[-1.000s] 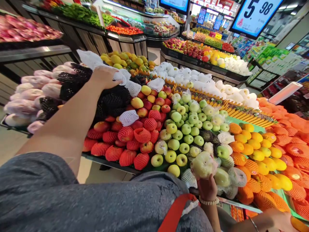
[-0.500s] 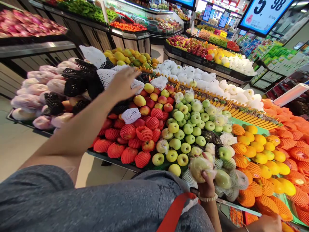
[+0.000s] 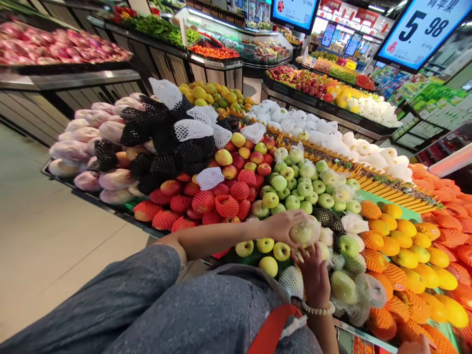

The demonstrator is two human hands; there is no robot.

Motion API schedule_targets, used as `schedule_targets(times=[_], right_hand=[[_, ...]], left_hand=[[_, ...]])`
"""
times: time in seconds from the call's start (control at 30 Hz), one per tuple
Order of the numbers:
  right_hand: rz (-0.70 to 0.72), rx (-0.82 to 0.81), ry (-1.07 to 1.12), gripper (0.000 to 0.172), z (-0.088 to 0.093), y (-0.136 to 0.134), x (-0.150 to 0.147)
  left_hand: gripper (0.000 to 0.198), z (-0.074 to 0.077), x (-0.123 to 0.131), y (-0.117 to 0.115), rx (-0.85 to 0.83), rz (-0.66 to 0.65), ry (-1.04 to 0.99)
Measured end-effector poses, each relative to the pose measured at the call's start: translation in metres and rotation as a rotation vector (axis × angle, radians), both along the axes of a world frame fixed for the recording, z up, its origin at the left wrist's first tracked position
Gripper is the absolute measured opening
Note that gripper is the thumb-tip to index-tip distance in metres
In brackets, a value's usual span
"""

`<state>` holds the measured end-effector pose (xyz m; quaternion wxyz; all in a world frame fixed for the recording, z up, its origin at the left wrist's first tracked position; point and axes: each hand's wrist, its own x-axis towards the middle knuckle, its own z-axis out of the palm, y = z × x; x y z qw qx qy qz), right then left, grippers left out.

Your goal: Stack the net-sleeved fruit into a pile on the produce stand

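My left hand [image 3: 285, 227] is wrapped round a pale green apple in clear plastic [image 3: 304, 233], held above the green apples. Just below it, my right hand [image 3: 313, 278], with a beaded bracelet at the wrist, is raised with its fingers spread. Its fingertips are close to the wrapped apple; I cannot tell whether they touch it. Loose green apples [image 3: 279, 183] lie around the hands. To the right are a green apple in plastic [image 3: 343, 286] and white foam-netted fruit [image 3: 291, 280].
Red apples in red foam nets [image 3: 226, 205] lie to the left, with black foam nets [image 3: 158, 128] and pink-wrapped fruit [image 3: 114, 179] beyond. Oranges [image 3: 401, 238] fill the right. Another person's hand [image 3: 416, 345] shows at the bottom right. A price screen [image 3: 424, 32] hangs above.
My left hand has come back from the foam nets on the left and taken the wrapped apple. My right hand, which held that apple, has let go and spread its fingers.
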<state>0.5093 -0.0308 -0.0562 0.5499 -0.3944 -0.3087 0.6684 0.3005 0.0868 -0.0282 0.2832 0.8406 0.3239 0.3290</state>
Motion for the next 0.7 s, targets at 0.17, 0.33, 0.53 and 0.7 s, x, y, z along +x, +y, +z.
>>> schedule_targets(times=[0.17, 0.33, 0.53, 0.7], right_hand=[[-0.049, 0.027, -0.113, 0.075, 0.017, 0.0, 0.012], [-0.165, -0.019, -0.161, 0.067, 0.003, -0.004, 0.023], [-0.215, -0.062, -0.173, 0.064, -0.006, 0.0, 0.027], [-0.281, -0.08, -0.287, 0.061, -0.008, 0.007, 0.037]], left_hand=[[0.084, 0.01, -0.045, 0.114, 0.005, 0.494, 0.021], [0.082, 0.016, -0.062, 0.206, -0.011, 0.711, 0.043], [0.084, -0.003, -0.032, 0.262, -0.028, 0.693, 0.067], [0.081, -0.03, -0.013, 0.278, -0.04, 0.642, 0.075]])
